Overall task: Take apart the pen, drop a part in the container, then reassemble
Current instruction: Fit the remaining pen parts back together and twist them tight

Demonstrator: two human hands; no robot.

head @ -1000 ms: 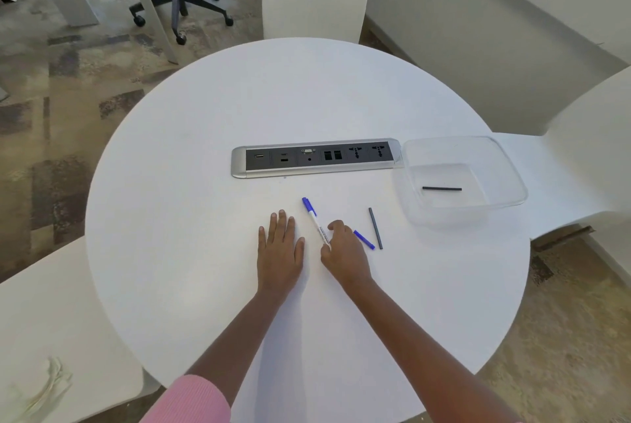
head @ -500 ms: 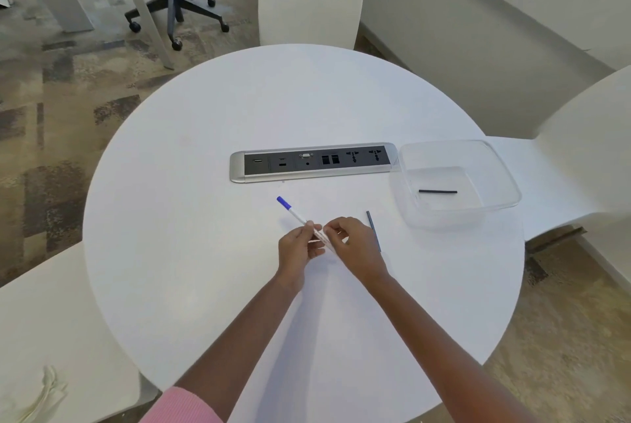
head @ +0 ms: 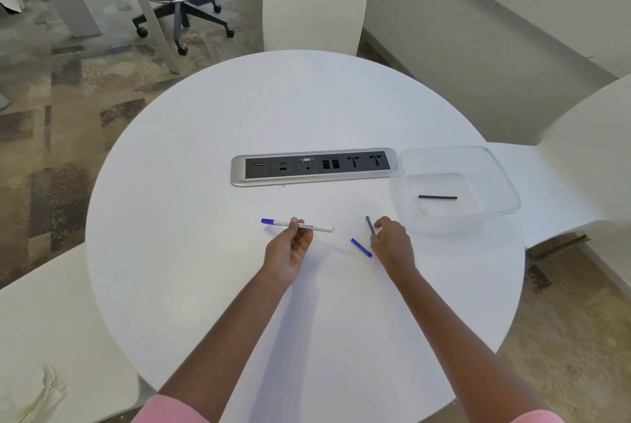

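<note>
The left hand point(head: 288, 250) is raised a little above the round white counter point(head: 205, 269), palm turned up and rightward, pinching the white pen barrel point(head: 297, 225) between thumb and fingertips. The barrel lies nearly level, its blue end pointing left and its open end right. The right hand point(head: 392, 245) reaches forward with knuckles up, its thumb and forefinger closing on the near end of a thin dark refill point(head: 369, 225) that points away toward the far side. A small blue cap point(head: 361, 247) lies on the counter just left of that hand. To the far right, the clear container point(head: 505, 183) holds one black rod point(head: 437, 197).
</note>
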